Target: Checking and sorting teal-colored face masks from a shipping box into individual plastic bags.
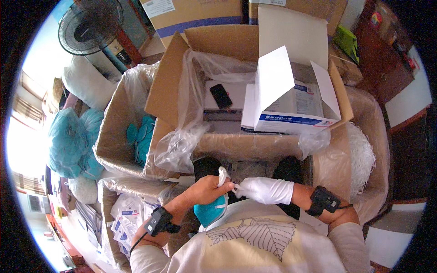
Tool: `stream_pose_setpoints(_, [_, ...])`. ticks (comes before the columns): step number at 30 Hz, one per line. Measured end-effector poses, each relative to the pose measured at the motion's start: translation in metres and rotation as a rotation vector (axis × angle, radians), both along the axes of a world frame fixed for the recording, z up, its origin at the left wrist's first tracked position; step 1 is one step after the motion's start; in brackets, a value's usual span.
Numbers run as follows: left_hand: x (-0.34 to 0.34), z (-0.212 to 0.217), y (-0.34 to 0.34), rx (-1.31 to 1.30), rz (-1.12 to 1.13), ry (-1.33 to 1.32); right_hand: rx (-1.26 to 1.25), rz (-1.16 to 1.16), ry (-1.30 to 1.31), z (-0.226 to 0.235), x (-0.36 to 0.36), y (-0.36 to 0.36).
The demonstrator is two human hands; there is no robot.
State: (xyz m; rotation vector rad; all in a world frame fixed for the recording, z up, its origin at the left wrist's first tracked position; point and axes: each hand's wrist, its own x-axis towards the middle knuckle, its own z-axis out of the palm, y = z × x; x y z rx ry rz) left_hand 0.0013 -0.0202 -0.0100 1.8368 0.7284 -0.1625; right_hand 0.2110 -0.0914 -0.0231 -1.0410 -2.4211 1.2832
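Cardboard dominates the view: 1 big open carton (227,41) lined with clear plastic (186,113) stands straight ahead of the person, its near wall rising between the hands and what lies inside. In it sit a white box (291,102) with its flaps up and, to the left, a flat white pack with a black phone (221,95) lying on top. A 2nd carton (114,132), left of the first, holds teal masks (141,136). To the right, a heap of white straps (362,154) fills another plastic-lined bin. Far left lie bulging teal bags (70,143), and a black fan (90,25) stands behind them. Lower left, a bin of small white packets (125,223) sits by the left elbow.

Close to the chest, the left hand (207,189), bare, is clenched on a teal mask (209,211) that hangs just below it, with a white strap (223,175) pinched at the fingertips. The right hand (266,190), in a white glove, pinches the same strap; the 2 hands touch. Each wrist carries a black band: left (159,221), right (323,200).
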Motion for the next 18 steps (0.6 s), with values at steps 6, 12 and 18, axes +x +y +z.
stream_pose_setpoints(6, [0.001, -0.009, 0.0, -0.246, 0.183, -0.169, -0.389, -0.387, 0.315, 0.015, -0.014, -0.001])
stream_pose_setpoints(12, [0.007, -0.009, -0.003, -0.359, 0.248, -0.13, -0.165, -0.409, 0.147, 0.012, -0.016, 0.005])
stream_pose_setpoints(18, [-0.001, -0.007, -0.006, -0.325, 0.019, -0.072, -0.475, -0.248, 0.155, 0.026, -0.004, 0.002])
